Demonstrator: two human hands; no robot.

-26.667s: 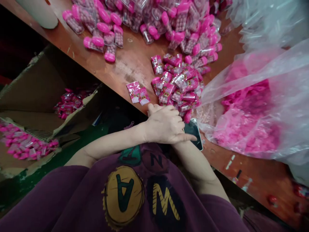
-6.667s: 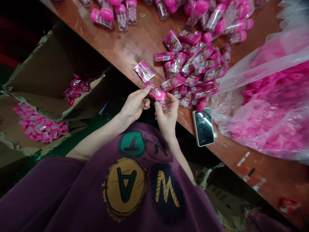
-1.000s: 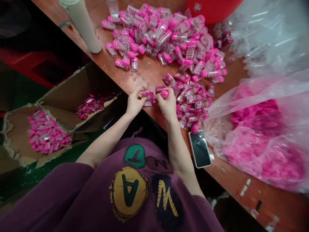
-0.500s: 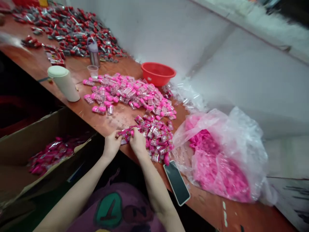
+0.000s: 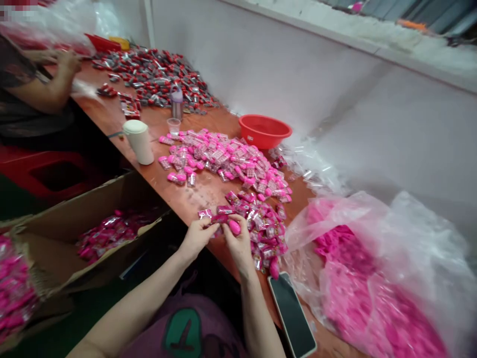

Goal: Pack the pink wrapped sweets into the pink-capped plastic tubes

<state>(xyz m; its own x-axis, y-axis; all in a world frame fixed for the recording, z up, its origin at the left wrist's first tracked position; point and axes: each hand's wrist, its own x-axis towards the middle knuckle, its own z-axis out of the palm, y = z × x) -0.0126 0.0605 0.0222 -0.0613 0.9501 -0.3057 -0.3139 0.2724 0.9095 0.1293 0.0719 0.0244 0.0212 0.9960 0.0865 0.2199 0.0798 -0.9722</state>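
My left hand (image 5: 198,237) is closed, pinching the near edge of a small pink printed packet (image 5: 219,218) above the table's front edge. Against it, my right hand (image 5: 238,243) has its fingers closed around a bright pink egg-shaped piece (image 5: 234,227), whose rounded end shows between thumb and fingers. What the fingertips press together is partly hidden. Right beside my right hand lies a heap of dark pink printed packets (image 5: 263,223). Behind it spreads a larger pile of clear packs with pink caps (image 5: 219,151).
A phone (image 5: 292,315) and a plastic bag of pink pieces (image 5: 372,288) lie to the right. A red basin (image 5: 264,130), white cup (image 5: 138,141) and bottle (image 5: 177,102) stand farther back. An open carton (image 5: 55,248) holds packets below. Another person's arm (image 5: 55,84) is at far left.
The view has swung left, bringing another person's arm and a red stool into sight. My hands have come closer together, and the pink egg-shaped piece shows more.
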